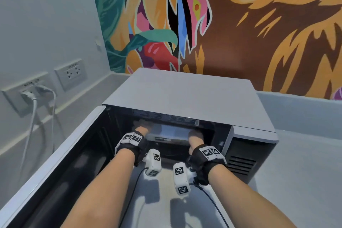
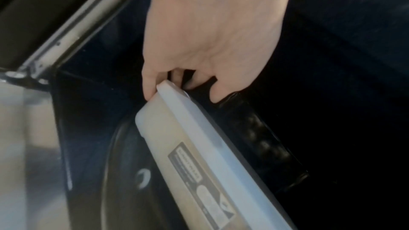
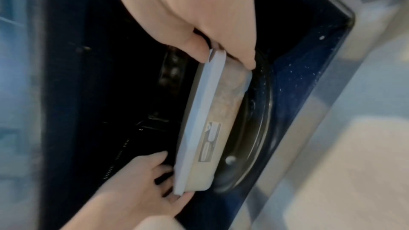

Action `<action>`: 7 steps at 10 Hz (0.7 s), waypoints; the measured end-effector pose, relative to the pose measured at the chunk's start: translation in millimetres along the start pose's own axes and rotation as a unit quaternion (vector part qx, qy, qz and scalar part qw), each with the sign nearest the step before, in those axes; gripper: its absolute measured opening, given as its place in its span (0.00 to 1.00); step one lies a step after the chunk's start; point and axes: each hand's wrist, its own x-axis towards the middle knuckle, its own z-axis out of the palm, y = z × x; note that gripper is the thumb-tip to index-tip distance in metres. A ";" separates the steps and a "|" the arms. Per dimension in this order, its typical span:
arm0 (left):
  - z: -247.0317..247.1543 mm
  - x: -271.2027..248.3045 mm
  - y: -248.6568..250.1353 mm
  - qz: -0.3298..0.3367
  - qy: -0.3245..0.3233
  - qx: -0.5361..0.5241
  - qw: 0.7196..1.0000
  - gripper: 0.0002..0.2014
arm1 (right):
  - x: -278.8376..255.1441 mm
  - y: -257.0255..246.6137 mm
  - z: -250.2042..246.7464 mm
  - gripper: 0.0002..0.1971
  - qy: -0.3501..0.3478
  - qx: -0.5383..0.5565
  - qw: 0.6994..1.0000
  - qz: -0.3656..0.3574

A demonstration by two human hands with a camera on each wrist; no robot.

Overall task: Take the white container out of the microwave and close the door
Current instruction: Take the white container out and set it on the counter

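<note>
The grey microwave (image 1: 185, 94) stands on the counter with its door (image 1: 55, 163) swung open to the left. Inside, a white lidded container (image 1: 170, 132) with a label on its side lies over the glass turntable (image 3: 254, 128). Whether it is lifted off the glass I cannot tell. My left hand (image 1: 143, 127) pinches the container's (image 2: 199, 146) left end, thumb below the lid rim and fingers (image 2: 214, 93) over it. My right hand (image 1: 196, 136) grips the container's (image 3: 199, 111) right end the same way. In the right wrist view both hands show, right hand (image 3: 221, 55) above and left hand (image 3: 172, 188) below.
The dark cavity walls close in round both hands. The open door blocks the left side. Wall sockets (image 1: 31, 96) with plugs and hanging cables are at the far left. Grey counter (image 1: 296, 172) stretches to the right of the microwave, and a painted wall stands behind.
</note>
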 end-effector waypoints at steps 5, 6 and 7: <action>52.7 -147.8 -66.5 -0.043 0.153 -0.141 0.977 0.30 | -58.0 138.1 -18.0 0.25 -0.041 0.172 0.983 -0.044; 97.1 -185.5 -76.4 -0.047 0.122 -0.160 0.978 0.28 | -89.2 174.1 -48.4 0.23 -0.020 0.190 0.981 -0.019; 146.0 -214.9 -74.5 -0.041 0.059 -0.186 0.980 0.28 | -111.7 199.9 -92.1 0.09 0.035 0.204 0.978 -0.002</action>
